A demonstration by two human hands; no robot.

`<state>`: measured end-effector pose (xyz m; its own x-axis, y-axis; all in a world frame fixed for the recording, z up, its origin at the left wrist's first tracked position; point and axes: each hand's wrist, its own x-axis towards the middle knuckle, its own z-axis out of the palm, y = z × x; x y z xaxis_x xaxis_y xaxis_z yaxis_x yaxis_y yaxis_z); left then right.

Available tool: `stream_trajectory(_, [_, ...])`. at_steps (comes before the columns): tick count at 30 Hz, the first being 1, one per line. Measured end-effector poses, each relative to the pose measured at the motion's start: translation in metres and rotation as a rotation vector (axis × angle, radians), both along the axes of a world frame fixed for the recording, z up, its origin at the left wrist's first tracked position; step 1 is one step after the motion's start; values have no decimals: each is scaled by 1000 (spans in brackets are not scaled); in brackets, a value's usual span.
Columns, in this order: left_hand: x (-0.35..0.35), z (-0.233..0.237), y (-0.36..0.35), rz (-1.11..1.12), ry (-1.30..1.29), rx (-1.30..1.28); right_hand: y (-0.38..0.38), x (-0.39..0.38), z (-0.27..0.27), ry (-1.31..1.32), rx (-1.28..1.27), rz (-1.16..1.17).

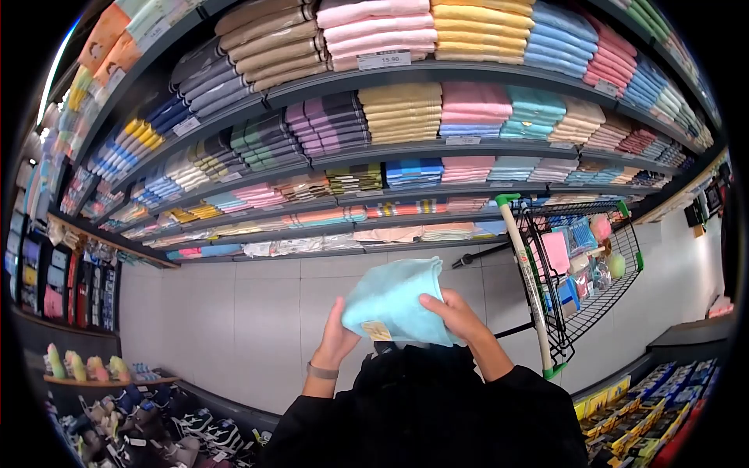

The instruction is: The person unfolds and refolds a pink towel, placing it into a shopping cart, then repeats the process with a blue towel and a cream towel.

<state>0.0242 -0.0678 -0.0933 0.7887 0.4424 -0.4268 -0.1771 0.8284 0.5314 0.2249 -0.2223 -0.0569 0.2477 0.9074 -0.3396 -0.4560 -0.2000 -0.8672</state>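
A folded light turquoise towel [398, 296] with a small beige label is held in front of my body, over the floor. My left hand [339, 334] grips its left edge, fingers partly behind the cloth. On the right side, my right hand [456, 313] pinches the towel with the thumb on top; its other fingers are partly hidden. Beyond my hands, shelves hold stacks of folded towels, among them a turquoise stack [535, 105] on the second visible shelf.
To the right stands a shopping cart [597, 308] with several packaged items, its light handle [529, 285] facing me. Shoes [207, 425] are at the lower left, and racks of small packets [644, 413] at the lower right. Grey tiled floor [234, 312] lies below.
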Motion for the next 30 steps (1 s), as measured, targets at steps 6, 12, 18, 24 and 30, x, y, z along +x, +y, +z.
stream_trajectory(6, [1,28,2,107,108,376,0,4,-2,-75,45,2])
stream_trajectory(12, [7,48,-5,151,241,593,2,3,4,-47,75,-102])
stream_trajectory(18, [10,55,-5,274,232,590,6,0,-1,-343,311,-223])
stream_trajectory(24, [7,67,-7,330,140,588,12,2,7,-699,395,-399])
stream_trajectory(30, [11,77,-25,180,180,1033,12,7,15,-688,367,-412])
